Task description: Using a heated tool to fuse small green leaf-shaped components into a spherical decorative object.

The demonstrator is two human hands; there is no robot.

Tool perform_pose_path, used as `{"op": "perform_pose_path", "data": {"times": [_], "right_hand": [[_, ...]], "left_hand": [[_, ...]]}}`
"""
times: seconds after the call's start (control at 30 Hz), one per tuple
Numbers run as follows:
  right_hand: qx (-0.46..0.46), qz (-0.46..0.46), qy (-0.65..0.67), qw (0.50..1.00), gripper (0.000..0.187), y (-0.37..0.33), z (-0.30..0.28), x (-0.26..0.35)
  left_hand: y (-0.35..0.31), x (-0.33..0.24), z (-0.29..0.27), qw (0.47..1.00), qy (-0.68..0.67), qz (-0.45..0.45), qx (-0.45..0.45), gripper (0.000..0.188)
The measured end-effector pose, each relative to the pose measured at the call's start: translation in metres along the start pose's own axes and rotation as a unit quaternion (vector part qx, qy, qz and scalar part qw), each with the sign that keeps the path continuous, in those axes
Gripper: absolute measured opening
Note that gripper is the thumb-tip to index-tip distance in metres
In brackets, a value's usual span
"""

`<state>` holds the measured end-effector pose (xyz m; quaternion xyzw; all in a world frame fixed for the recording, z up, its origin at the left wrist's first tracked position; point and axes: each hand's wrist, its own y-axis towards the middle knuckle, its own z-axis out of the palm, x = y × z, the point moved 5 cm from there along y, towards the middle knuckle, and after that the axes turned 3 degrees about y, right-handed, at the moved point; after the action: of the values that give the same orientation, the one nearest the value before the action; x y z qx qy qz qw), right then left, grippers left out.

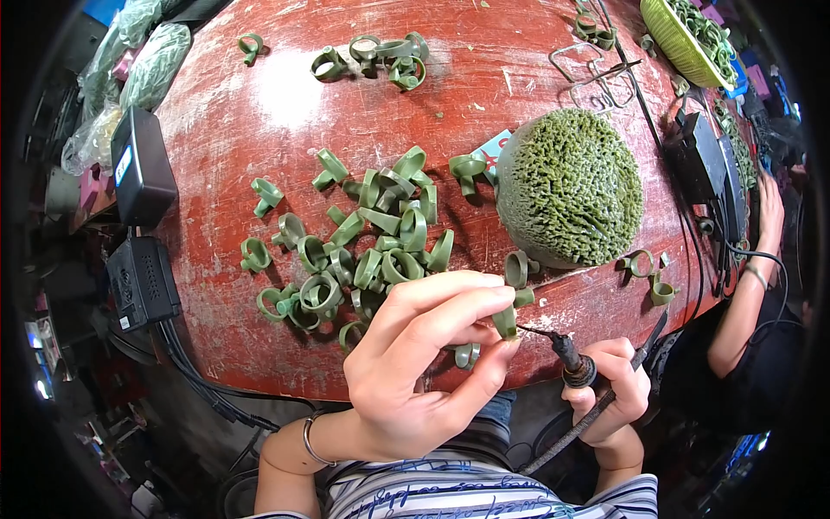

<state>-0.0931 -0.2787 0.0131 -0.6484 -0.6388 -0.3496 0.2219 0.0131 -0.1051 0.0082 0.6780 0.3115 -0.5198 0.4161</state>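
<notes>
Between its thumb and fingertips, my left hand (419, 372) pinches a small green wax ring (505, 323) above the front of the table. My right hand (616, 381) grips a dark pen-shaped heating tool (566, 352) with a cord. The tool's thin tip reaches to the ring's near end; whether it touches cannot be made out. Many similar green rings (403, 266) with short stems lie heaped left of centre, partly behind my left hand. Just beyond my fingertips stands another ring (517, 269), close to a large rounded green block (571, 186) with a rough, pitted top.
More rings (372, 54) lie far back, and a few (661, 290) at the right. Black power boxes (145, 169) stand at the left edge. Cables and a bent wire stand (596, 76) occupy the right side, near a yellow-green basket (687, 39). Another person's arm (750, 294) rests at far right.
</notes>
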Motion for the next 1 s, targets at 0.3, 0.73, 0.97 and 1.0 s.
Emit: {"op": "perform_pose_path", "data": {"times": [0.3,0.73,0.97,1.0], "right_hand": [[-0.001,0.002,-0.002,1.000,0.038,0.0000,0.0004,-0.0009],[-0.004,0.002,0.006,1.000,0.038,-0.0002,0.0000,-0.0011],[-0.004,-0.006,0.000,1.000,0.038,-0.0003,0.0000,-0.0013],[-0.004,-0.006,0.002,1.000,0.039,0.0000,0.0003,-0.0011]], "left_hand": [[0.0007,-0.0002,0.0003,1.000,0.004,-0.003,0.000,0.041],[0.0014,-0.0002,-0.0002,1.000,0.008,0.000,-0.003,0.041],[0.0013,0.0001,-0.0008,1.000,0.006,-0.006,-0.007,0.040],[0.0010,0.0004,-0.0009,1.000,0.003,-0.009,-0.009,0.040]]}}
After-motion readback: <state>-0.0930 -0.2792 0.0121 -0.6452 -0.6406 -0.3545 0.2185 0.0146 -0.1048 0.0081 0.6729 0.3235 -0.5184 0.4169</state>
